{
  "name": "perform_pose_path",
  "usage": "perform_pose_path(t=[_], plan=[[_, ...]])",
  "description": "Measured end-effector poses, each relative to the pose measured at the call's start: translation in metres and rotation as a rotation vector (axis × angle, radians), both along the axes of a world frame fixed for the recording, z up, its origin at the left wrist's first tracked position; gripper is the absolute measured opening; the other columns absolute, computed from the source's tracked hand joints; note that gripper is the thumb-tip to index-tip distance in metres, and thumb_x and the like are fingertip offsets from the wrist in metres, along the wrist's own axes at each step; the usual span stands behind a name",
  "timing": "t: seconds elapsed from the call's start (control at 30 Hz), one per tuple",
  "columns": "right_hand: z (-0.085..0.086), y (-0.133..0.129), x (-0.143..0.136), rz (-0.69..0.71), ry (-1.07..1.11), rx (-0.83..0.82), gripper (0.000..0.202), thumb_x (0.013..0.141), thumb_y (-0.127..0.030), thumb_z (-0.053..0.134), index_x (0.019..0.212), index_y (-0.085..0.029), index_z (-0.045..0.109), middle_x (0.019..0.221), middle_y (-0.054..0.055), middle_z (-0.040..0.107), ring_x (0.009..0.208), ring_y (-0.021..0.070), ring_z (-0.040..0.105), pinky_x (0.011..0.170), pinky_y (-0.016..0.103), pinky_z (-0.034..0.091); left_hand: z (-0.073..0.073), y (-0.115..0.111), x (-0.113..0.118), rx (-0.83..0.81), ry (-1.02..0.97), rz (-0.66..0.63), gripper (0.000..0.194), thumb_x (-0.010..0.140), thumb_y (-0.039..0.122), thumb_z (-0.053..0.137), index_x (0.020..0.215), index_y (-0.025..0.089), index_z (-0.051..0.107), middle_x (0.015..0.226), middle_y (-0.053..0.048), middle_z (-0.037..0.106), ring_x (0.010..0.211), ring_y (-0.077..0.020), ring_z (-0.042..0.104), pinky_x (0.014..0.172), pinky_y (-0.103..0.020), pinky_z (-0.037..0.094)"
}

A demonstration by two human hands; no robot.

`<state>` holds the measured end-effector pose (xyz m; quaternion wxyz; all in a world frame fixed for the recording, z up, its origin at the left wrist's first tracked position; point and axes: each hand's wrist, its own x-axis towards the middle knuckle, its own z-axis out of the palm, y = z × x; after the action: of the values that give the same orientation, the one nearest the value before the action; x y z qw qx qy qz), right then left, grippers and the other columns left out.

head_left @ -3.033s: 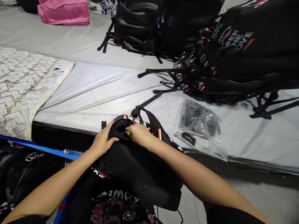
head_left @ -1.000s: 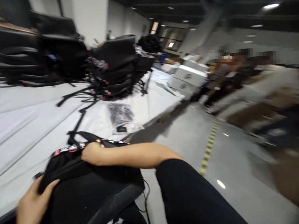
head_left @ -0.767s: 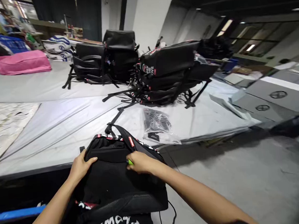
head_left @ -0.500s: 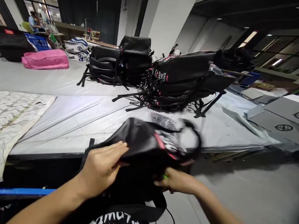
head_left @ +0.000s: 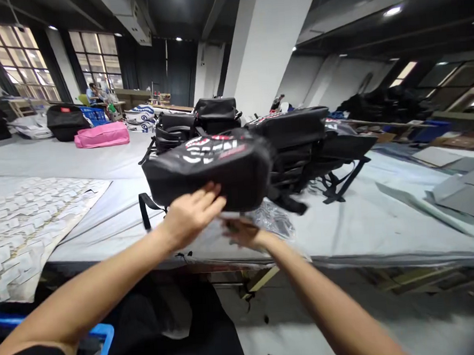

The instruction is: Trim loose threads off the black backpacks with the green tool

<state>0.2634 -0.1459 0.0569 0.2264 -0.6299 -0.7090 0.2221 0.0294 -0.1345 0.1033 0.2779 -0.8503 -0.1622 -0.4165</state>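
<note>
A black backpack (head_left: 204,171) with white and red lettering is up in the air over the near part of the table. My left hand (head_left: 194,212) presses its fingers against the near side of the bag. Beneath its lower edge is my right hand (head_left: 244,233), gripping the bag from below; its fingers are blurred and partly hidden. Loose straps hang from both ends of the backpack. Behind it, more black backpacks (head_left: 295,142) are stacked on the table. A clear plastic packet (head_left: 274,218) lies just beyond my right hand.
The pale-covered table (head_left: 344,230) runs across the view. Small white pieces cover a sheet (head_left: 35,227) at left. Further back are a pink bag (head_left: 101,136) and a black bag (head_left: 67,122). Grey boards (head_left: 466,190) lie at right. A blue frame (head_left: 104,335) stands low left; a person (head_left: 92,94) sits far off.
Both hands have carried the backpack up and away from my body, over the table, turning its lettered face upward. My view has tilted up.
</note>
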Motion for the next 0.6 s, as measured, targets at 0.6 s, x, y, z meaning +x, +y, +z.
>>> perform_pose_path(t=[0.6], plan=[[-0.211, -0.066, 0.066, -0.179, 0.314, -0.513, 0.053, 0.082, -0.035, 0.057, 0.131, -0.019, 0.067, 0.097, 0.007, 0.071, 0.082, 0.0197, 0.063, 0.077, 0.033, 0.053, -0.210, 0.158, 0.069, -0.518, 0.310, 0.513, 0.073, 0.087, 0.024, 0.069, 0.154, 0.026, 0.038, 0.134, -0.016, 0.063, 0.117, -0.0308, 0.063, 0.101, -0.047, 0.048]])
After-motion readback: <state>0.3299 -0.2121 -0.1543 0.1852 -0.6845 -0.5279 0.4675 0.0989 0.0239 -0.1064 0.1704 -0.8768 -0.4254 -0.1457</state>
